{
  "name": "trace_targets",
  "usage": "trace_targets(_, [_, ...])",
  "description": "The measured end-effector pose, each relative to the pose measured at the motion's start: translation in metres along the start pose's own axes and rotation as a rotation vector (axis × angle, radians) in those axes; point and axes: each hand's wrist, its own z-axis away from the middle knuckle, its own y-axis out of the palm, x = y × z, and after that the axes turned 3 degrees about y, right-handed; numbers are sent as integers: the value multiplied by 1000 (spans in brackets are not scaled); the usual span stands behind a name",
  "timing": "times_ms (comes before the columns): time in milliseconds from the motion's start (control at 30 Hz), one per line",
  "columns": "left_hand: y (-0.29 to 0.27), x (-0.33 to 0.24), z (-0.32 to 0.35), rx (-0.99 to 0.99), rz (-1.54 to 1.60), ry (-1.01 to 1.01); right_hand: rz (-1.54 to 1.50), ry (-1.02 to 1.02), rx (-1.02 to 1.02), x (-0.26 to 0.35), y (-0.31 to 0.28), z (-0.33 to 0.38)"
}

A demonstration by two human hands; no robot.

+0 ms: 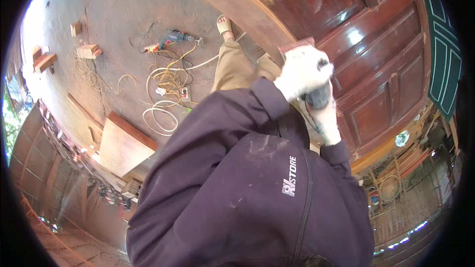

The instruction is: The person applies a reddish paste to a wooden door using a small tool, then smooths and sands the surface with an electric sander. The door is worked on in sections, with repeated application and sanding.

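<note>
A white glove covers my left hand [301, 73], whose fingers close over the top of a dark grey hand-held power tool [318, 97]. A flat plate [297, 44] with a reddish edge shows just beyond that hand, at the tool's front. My right hand [324, 118], also in a pale glove, comes up from below and grips the tool's rear; its fingers are partly hidden. Under and beside both hands lies a large reddish-brown panelled wooden door [381, 96], glossy in places. The tool is by the door's near left edge; contact between them is hidden.
On the floor at left lie a blue-grey power drill [175, 37], tangled yellow cords [170, 76] and a white hose [161, 118]. Wood blocks [89, 51] and a wooden board [126, 143] are farther left. Dark green panels [445, 59] stand at the far right.
</note>
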Motion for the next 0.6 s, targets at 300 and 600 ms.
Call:
trace_targets(300, [-70, 26, -20, -220, 127, 47, -137, -124, 110, 62, 18, -51])
trace_targets(600, [27, 4, 11, -99, 52, 72, 198, 34, 72, -24, -12, 9])
